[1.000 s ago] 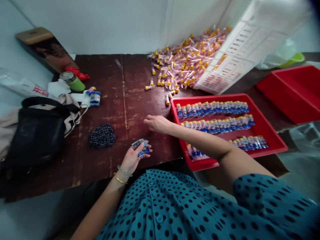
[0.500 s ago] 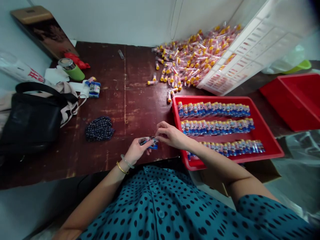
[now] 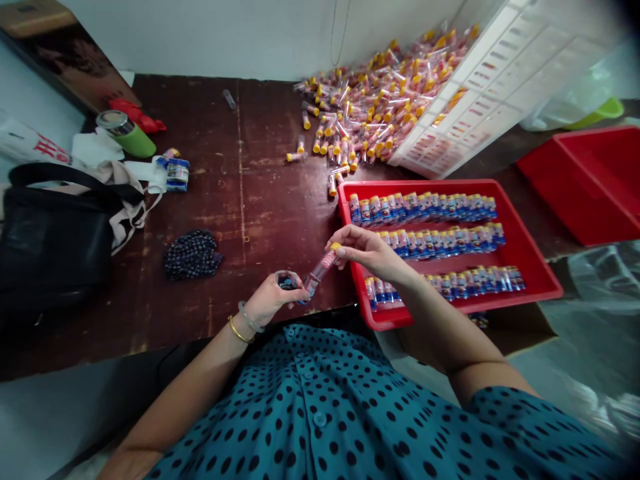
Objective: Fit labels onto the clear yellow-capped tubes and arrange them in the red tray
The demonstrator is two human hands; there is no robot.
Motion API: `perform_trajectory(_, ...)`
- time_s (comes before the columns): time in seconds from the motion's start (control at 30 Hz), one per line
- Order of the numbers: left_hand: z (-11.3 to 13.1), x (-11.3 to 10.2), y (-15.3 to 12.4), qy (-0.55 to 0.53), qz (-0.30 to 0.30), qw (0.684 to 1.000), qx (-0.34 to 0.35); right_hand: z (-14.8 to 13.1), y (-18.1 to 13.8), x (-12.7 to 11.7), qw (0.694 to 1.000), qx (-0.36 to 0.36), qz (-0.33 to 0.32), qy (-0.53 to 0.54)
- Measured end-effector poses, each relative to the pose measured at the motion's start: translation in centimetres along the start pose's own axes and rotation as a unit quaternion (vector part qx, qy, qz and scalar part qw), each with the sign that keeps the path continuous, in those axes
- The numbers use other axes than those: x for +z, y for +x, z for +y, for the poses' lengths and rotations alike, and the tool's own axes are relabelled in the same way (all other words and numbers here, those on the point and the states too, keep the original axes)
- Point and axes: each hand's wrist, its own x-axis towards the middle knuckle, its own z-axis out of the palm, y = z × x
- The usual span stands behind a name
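A clear tube point(image 3: 323, 268) with a yellow cap and pink contents slants between my hands above the table's front edge. My right hand point(image 3: 373, 252) pinches it by the capped upper end. In my left hand point(image 3: 270, 300) is a small curled stack of dark blue printed sleeves point(image 3: 287, 281), held between thumb and fingers. The tube's lower end meets a blue printed piece at my left fingertips; whether it is inside that sleeve I cannot tell. Close by on the right, a red tray point(image 3: 531, 250) holds three rows of capped tubes with blue wrapping.
A heap of yellow-capped tubes point(image 3: 370, 110) lies at the back, beside a tilted white crate point(image 3: 465, 93). On the left are a checked cloth point(image 3: 191, 255), a black bag point(image 3: 55, 240) and a green flask point(image 3: 131, 135). A red bin point(image 3: 585, 187) stands far right.
My hands were close together over a small blue piece. Now my right hand has shifted slightly up and right, and a capped tube shows between them. The view has shifted slightly.
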Motion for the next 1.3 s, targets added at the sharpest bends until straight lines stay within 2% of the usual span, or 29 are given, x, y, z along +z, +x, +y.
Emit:
perform_trajectory(0.2,0.0,0.4,-0.2,0.040,0.006,0.998,0.038,0.5,-0.4,0.6,0.997,-0.006,-0.034,-0.075)
perform_trajectory(0.3,-0.2,1.1,-0.4,0.041,-0.016,0.998,0.048,1.2,-1.1,1.3,0.983,-0.037,0.005,-0.178)
perform_trajectory(0.4,-0.4,1.6,-0.8,-0.030,-0.049,0.998,-0.008,2.4,-2.0,2.6,0.959,-0.051,0.042,-0.275)
perform_trajectory(0.47,-0.6,1.7,-1.0,-0.074,-0.058,0.994,-0.047,3.4,-2.7,3.6,0.960,-0.055,0.044,-0.270)
perform_trajectory(0.53,-0.7,1.6,-1.2,-0.089,-0.060,0.993,-0.056,4.1,-3.4,4.4,0.967,-0.065,0.052,-0.242)
perform_trajectory(0.67,-0.7,1.4,-1.3,-0.074,-0.053,0.995,-0.030,4.7,-3.9,5.1,0.964,-0.077,0.079,-0.242)
perform_trajectory(0.83,-0.3,1.3,-1.1,-0.044,-0.064,0.997,-0.012,4.8,-3.7,4.6,0.956,-0.100,0.083,-0.265)
perform_trajectory(0.97,0.0,1.4,-1.0,-0.027,-0.061,0.998,0.010,5.0,-3.7,4.7,0.962,-0.108,0.084,-0.237)
perform_trajectory(1.07,0.1,1.7,-0.8,-0.024,-0.054,0.998,0.010,5.0,-3.6,5.2,0.977,-0.085,0.086,-0.175)
perform_trajectory(1.17,0.3,2.0,-0.6,-0.033,-0.065,0.997,-0.008,4.0,-3.7,3.9,0.987,-0.078,0.116,-0.079)
perform_trajectory(1.23,0.2,2.1,-0.5,-0.033,-0.059,0.998,-0.015,2.9,-4.4,1.2,0.977,-0.096,0.183,-0.058)
perform_trajectory(1.3,0.0,1.9,-0.2,-0.034,-0.038,0.999,-0.018,1.9,-5.7,-2.2,0.962,-0.080,0.243,-0.098)
